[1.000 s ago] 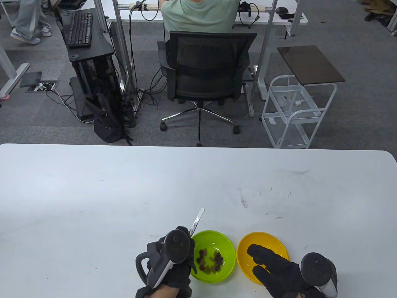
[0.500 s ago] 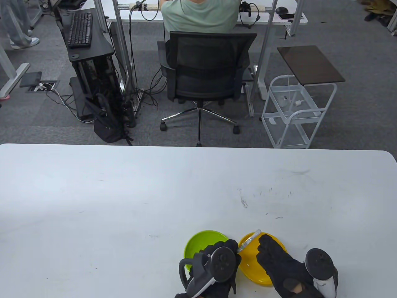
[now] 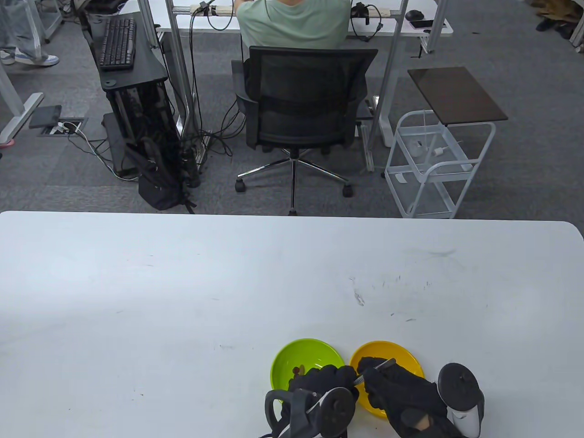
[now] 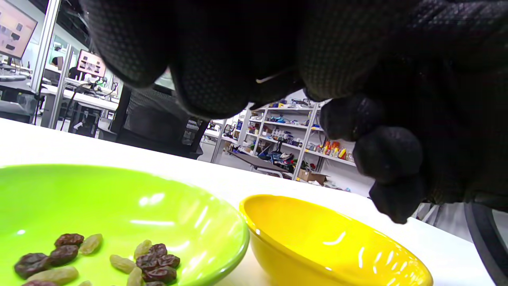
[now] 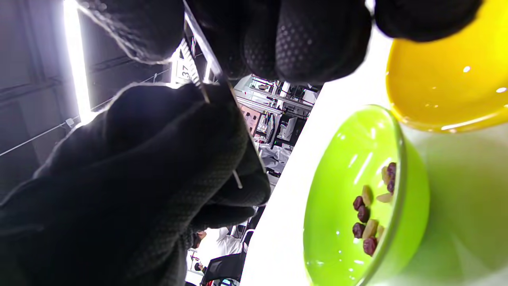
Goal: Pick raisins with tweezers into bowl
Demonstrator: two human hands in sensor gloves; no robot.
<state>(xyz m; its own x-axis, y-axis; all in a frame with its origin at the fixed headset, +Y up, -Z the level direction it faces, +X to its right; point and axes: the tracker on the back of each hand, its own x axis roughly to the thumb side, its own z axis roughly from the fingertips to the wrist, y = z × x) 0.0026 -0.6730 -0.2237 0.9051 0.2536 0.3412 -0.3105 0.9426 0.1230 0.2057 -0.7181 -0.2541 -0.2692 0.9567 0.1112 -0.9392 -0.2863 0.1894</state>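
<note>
A green bowl [image 3: 285, 360] holds several dark and pale raisins [image 4: 154, 258], which also show in the right wrist view [image 5: 365, 210]. A yellow bowl [image 3: 401, 353] stands touching its right side and looks empty [image 4: 329, 242]. The metal tweezers [image 3: 382, 364] lie slanted over the yellow bowl's near-left part, between both hands. My left hand [image 3: 346, 376] grips their lower end. My right hand [image 3: 372, 370] has its fingers closed on their upper part. In the right wrist view the ribbed tweezers [image 5: 194, 71] run between the gloved fingers. The tips are mostly hidden.
The white table [image 3: 182, 283] stretches away beyond the bowls. Past its far edge stand an office chair [image 3: 305, 100] with a seated person and a white wire cart [image 3: 433, 159].
My left hand carried the tweezers from left of the green bowl rightward to the yellow bowl. My right hand curled from flat and took hold of them.
</note>
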